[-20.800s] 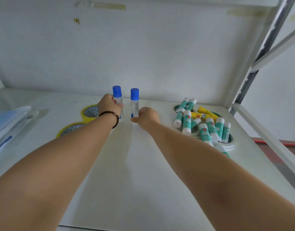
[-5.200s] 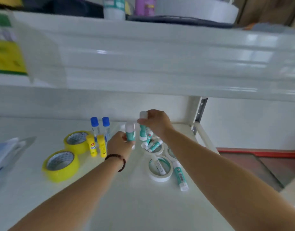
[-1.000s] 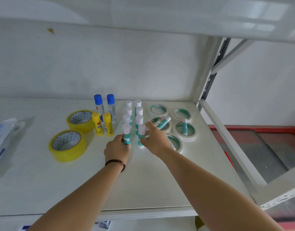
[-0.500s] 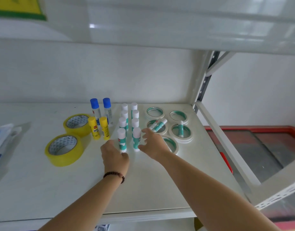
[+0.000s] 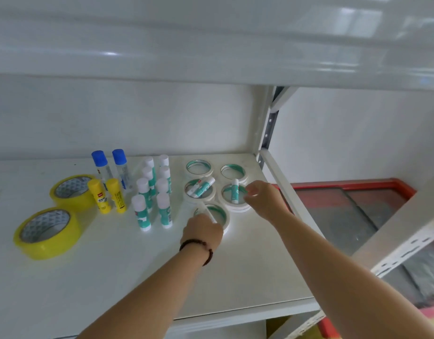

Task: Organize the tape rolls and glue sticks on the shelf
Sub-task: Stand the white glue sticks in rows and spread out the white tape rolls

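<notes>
Shelf: I see a white shelf board under an upper shelf, with a white wall behind it.
Left hand: my left hand sits at about 6 o'clock of the nearest white tape roll; its fingers are closed on a white-and-teal glue stick that leans across that roll's opening. A dark bead bracelet is on the wrist.
Right hand: my right hand is at 3 o'clock of the middle-right white tape roll; the fingers are curled narrow with the tips pinched near that roll's rim. I cannot tell whether they grip anything.
White tape rolls: five flat rolls lie at 1 o'clock from the left hand, including two at the back and one middle-left.
Loose sticks: two teal glue sticks lie across the middle-left roll; one teal stick lies inside the middle-right roll.
Standing teal sticks: eight white-capped sticks stand upright in two columns at 11 o'clock from the left hand.
Yellow sticks: two yellow glue sticks stand just beside the teal columns, at their 9 o'clock.
Blue-capped sticks: two clear sticks with blue caps stand behind the yellow pair, at 12 o'clock of it.
Yellow tape: two yellow tape rolls lie flat at 9 o'clock, well apart from both hands.
</notes>
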